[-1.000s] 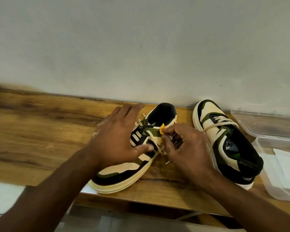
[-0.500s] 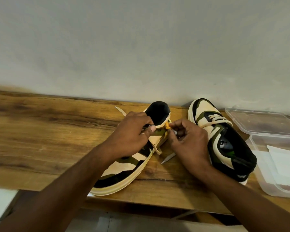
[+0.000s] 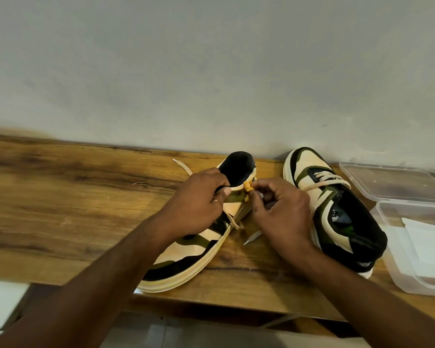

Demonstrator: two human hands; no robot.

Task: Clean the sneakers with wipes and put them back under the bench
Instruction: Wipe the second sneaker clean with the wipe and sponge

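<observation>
Two cream, olive and black sneakers lie on the wooden bench (image 3: 73, 209). The left sneaker (image 3: 186, 257) has its toe over the front edge and its heel toward the wall. My left hand (image 3: 199, 204) grips its upper near the collar, thumb on the rim. My right hand (image 3: 279, 209) pinches a small yellow lace tag (image 3: 248, 187) at the top eyelets. A loose lace end (image 3: 252, 238) lies on the bench between the shoes. The right sneaker (image 3: 337, 212) rests untouched, toe toward the wall.
A clear plastic box (image 3: 397, 270) holding white wipes (image 3: 427, 242) stands at the right, its lid (image 3: 392, 184) open against the wall. The grey wall (image 3: 211, 71) runs along the bench's back edge. Pale floor (image 3: 3, 302) shows at the lower left.
My left hand went from lying flat over the left sneaker to gripping its collar. The sneaker's heel has turned up toward me, and a lace end has swung out to the left.
</observation>
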